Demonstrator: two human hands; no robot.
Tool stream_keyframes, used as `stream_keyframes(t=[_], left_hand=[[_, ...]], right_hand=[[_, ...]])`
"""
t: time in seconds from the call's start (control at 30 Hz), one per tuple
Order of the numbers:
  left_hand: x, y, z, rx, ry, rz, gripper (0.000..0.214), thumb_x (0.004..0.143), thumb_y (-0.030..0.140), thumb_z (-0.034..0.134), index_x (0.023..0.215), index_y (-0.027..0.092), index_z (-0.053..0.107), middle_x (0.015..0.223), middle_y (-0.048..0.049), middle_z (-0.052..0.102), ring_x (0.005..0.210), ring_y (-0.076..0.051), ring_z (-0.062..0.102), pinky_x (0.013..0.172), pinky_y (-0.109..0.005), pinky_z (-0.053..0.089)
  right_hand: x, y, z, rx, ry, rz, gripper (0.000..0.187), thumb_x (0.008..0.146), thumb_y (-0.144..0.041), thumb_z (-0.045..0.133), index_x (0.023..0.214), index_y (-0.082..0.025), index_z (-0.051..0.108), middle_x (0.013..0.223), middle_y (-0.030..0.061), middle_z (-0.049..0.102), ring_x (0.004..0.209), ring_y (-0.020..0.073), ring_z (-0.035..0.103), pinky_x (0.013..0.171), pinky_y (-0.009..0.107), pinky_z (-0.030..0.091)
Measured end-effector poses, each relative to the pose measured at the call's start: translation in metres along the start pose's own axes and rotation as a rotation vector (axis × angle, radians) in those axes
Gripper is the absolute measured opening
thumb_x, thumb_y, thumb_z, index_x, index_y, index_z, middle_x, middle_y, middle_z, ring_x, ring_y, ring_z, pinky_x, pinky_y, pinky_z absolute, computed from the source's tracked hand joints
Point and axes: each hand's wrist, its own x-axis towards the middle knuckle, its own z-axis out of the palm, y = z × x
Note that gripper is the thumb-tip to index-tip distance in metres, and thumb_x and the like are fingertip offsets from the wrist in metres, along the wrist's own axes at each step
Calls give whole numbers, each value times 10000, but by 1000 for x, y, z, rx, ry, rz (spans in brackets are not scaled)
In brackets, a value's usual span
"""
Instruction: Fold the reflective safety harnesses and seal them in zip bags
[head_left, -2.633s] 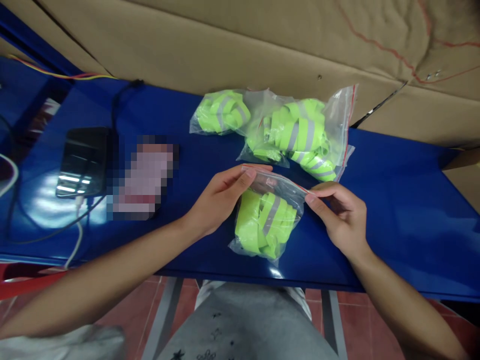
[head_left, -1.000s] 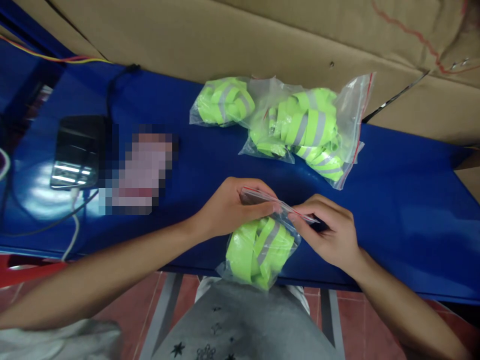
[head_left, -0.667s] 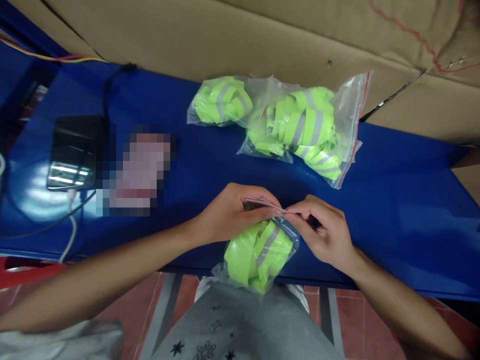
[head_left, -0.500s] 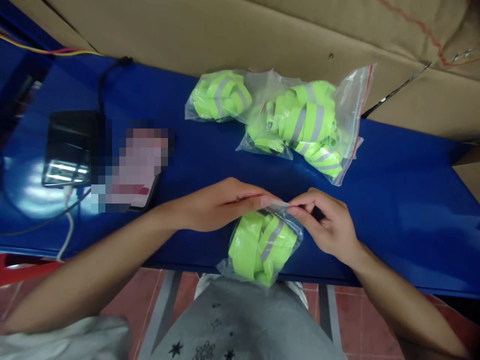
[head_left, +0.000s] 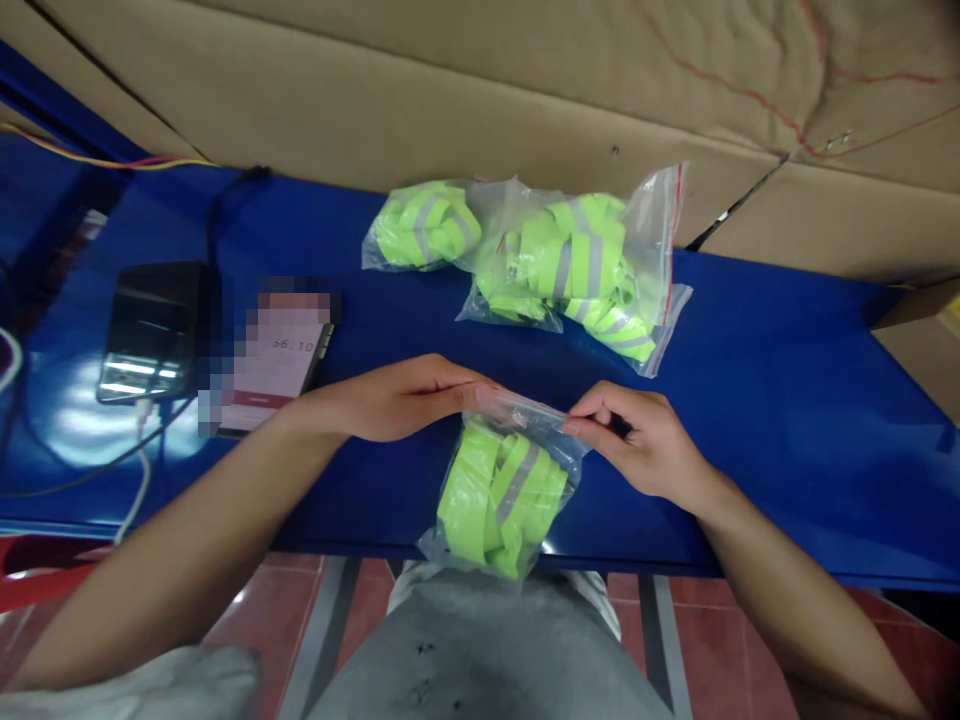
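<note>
A clear zip bag [head_left: 501, 490] stuffed with neon-yellow bands with grey reflective stripes lies at the near edge of the blue table [head_left: 787, 400], partly hanging over it. My left hand [head_left: 405, 395] pinches the left end of the bag's top strip, fingers pressed together. My right hand [head_left: 637, 445] pinches the right end of the same strip. Both hands are closed on the bag's top edge.
Three more filled zip bags [head_left: 562, 270] of the same bands lie at the back of the table against brown cardboard [head_left: 450, 90]. At left sit a dark phone [head_left: 150, 330] on a cable and a second phone [head_left: 277, 360] with a lit screen.
The bag's mouth was held wide open; my hands have come together along its top strip, which now looks pressed flat. The bag has slid nearer to the table's front edge.
</note>
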Motion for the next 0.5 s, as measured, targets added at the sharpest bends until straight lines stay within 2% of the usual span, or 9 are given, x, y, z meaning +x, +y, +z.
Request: stream_keyframes(t=[0.07, 0.1, 0.13, 0.2, 0.27, 0.3, 0.37, 0.43, 0.5], left_hand=[[2, -4, 1, 63, 54, 51, 269, 923, 456, 714, 990, 244, 865, 815, -31, 808, 718, -197, 740, 667, -232, 564], [3, -6, 3, 76, 71, 74, 304, 934, 488, 699, 964, 237, 867, 770, -31, 793, 678, -189, 718, 657, -238, 559], [4, -7, 4, 75, 85, 98, 352, 953, 524, 668, 971, 235, 867, 781, -39, 796, 697, -192, 723, 690, -250, 571], [6, -9, 8, 45, 136, 137, 423, 989, 572, 607, 1063, 238, 856, 937, -70, 825, 859, -213, 762, 826, -278, 591], [8, -10, 11, -43, 212, 144, 483, 991, 610, 595, 1188, 229, 818, 1086, -101, 820, 973, -222, 767, 872, -287, 596], [9, -10, 12, -105, 244, 139, 522, 977, 628, 612, 1244, 217, 791, 1115, -118, 814, 974, -226, 769, 844, -288, 605], [9, -8, 12, -216, 301, 139, 577, 952, 636, 649, 1298, 186, 752, 1109, -146, 807, 919, -226, 774, 768, -287, 617], [8, -6, 11, -260, 368, 162, 535, 946, 599, 684, 1258, 171, 759, 1069, -146, 806, 861, -213, 770, 719, -277, 613], [7, -3, 10, -252, 443, 190, 445, 950, 546, 707, 1177, 171, 779, 1033, -129, 804, 829, -190, 758, 698, -258, 596]], right_hand=[[2, 4, 1, 10, 28, 0, 177, 974, -368, 720, 916, -202, 738, 613, -62, 567, 534, 64, 487, 521, 195, 376], [3, 5, 2, 29, 27, 6, 179, 963, -378, 733, 929, -203, 740, 619, -64, 577, 539, 65, 496, 524, 192, 385], [4, 6, 3, 52, 15, 13, 183, 958, -386, 738, 944, -204, 739, 644, -58, 607, 556, 68, 520, 536, 190, 407], [5, 6, 2, 86, -15, 12, 168, 967, -376, 725, 952, -209, 736, 732, -34, 688, 620, 82, 594, 583, 194, 461], [3, 2, -6, 83, 24, -22, 119, 964, -338, 729, 931, -225, 748, 812, -7, 740, 688, 106, 654, 629, 219, 498], [1, -1, -14, 84, 94, -43, 95, 956, -322, 742, 922, -235, 759, 826, 3, 750, 702, 114, 666, 637, 233, 500], [-4, -4, -37, 156, 338, -80, 68, 919, -317, 787, 918, -250, 782, 821, 17, 748, 702, 120, 661, 646, 262, 488], [-6, -1, -67, 347, 670, -107, 100, 893, -334, 809, 884, -239, 780, 797, 12, 717, 695, 101, 629, 677, 292, 465], [-5, 11, -98, 491, 882, -58, 171, 915, -310, 762, 786, -201, 736, 760, -12, 679, 682, 82, 611, 701, 326, 437]])
